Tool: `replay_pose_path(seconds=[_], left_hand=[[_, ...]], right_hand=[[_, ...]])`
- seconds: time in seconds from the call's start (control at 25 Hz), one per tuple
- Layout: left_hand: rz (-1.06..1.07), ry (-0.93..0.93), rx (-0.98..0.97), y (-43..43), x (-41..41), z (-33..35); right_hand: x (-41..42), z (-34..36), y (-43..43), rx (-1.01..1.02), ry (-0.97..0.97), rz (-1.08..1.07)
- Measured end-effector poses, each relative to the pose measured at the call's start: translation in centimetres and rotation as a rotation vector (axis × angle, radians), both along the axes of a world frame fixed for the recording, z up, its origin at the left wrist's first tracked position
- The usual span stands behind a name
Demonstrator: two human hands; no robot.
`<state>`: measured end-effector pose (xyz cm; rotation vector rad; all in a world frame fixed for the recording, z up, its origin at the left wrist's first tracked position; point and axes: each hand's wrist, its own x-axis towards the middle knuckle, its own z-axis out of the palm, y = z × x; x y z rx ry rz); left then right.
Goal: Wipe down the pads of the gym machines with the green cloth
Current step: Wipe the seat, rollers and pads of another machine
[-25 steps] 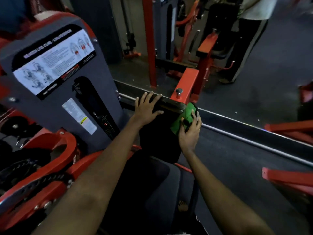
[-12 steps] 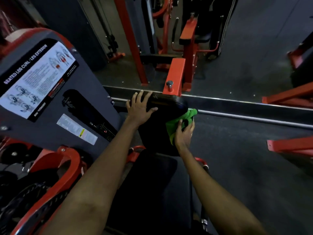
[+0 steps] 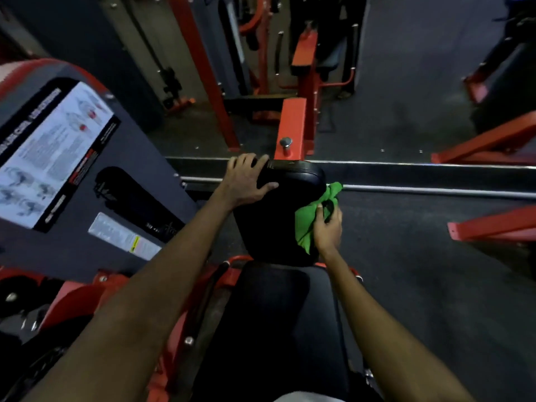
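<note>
A black back pad (image 3: pixel 278 210) of a red and grey leg machine stands upright in front of me. My left hand (image 3: pixel 246 181) grips its top left corner, fingers curled over the top edge and thumb on the front face. My right hand (image 3: pixel 329 227) holds the bunched green cloth (image 3: pixel 311 216) against the pad's right edge, about halfway down. Below the back pad lies the black seat pad (image 3: pixel 284 320), with both my forearms above it.
A grey weight-stack shroud (image 3: pixel 139 158) with a white instruction placard (image 3: pixel 49 152) rises at the left. A red post (image 3: pixel 293 126) with a metal knob stands behind the pad. A mirror's metal rail (image 3: pixel 420 190) crosses the floor. Red frame bars (image 3: pixel 490 224) lie at the right.
My right hand has slid the green cloth down the pad's right edge from near the top corner. My left hand has stayed on the top left corner. My view tipped downward.
</note>
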<state>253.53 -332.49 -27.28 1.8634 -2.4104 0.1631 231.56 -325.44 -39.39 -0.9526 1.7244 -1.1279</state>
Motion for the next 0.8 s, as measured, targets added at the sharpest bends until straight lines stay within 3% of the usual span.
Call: replay_pose_path(seconds=[0.16, 0.28, 0.4, 0.52, 0.64, 0.72, 0.8], left_hand=[[-0.099, 0.151, -0.043, -1.4, 0.6, -1.9], [-0.142, 0.197, -0.085, -1.5, 0.9, -2.4], [-0.168, 0.216, -0.149, -1.4, 1.2, -2.7], [-0.173, 0.220, -0.168, -1.5, 1.1, -3.0], [-0.159, 0.233, -0.193, -1.5, 1.2, -3.1], [-0.158, 0.224, -0.212, -1.6, 1.2, -3.2], [-0.136, 0.217, -0.193, -1.6, 1.2, -3.1]], right_hand=[[2.4, -1.9, 0.6, 0.223, -0.179, -0.214], [4.6, 1.3, -0.5, 0.130, -0.236, -0.460], [6.3, 4.2, -1.4, 0.007, -0.181, -0.504], [6.7, 1.9, -1.1, 0.130, -0.184, -0.511], [6.9, -3.1, 1.5, 0.306, -0.448, -0.524], [6.6, -4.0, 2.1, 0.252, -0.601, -0.543], [6.1, -2.7, 1.0, 0.176, -0.581, -0.592]])
